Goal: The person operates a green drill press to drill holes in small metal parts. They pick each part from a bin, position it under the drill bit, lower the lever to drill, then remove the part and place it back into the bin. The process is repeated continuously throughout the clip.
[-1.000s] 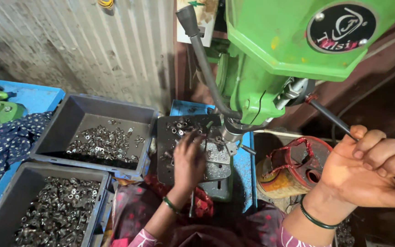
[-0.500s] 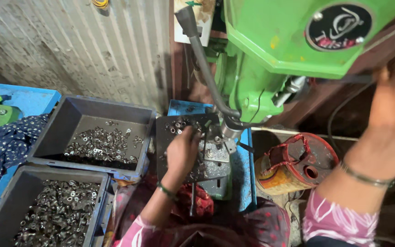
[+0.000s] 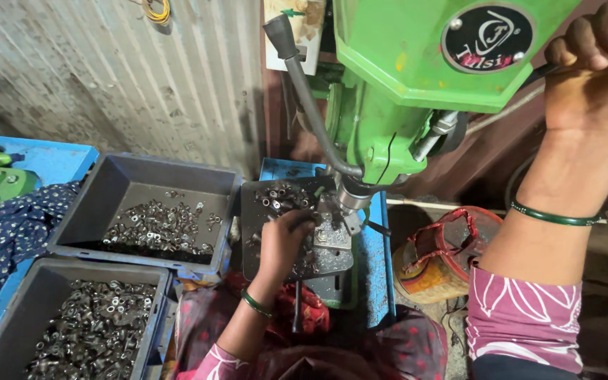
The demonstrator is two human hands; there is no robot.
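Green drill press (image 3: 416, 77), two hands at work
Left hand (image 3: 286, 236) fingers pinching small metal part on fixture plate (image 3: 332, 246); right hand (image 3: 592, 67) clenched round feed lever.

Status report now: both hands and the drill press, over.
Left hand on small metal parts at the drill press table. Right hand raised, grip on feed lever. Nothing in the way.

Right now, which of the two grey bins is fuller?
The near grey bin at bottom left: metal parts cover its whole floor. The far grey bin shows bare floor behind a patch.

Head-worn view, steeply down, close over the drill press (image 3: 416, 91).
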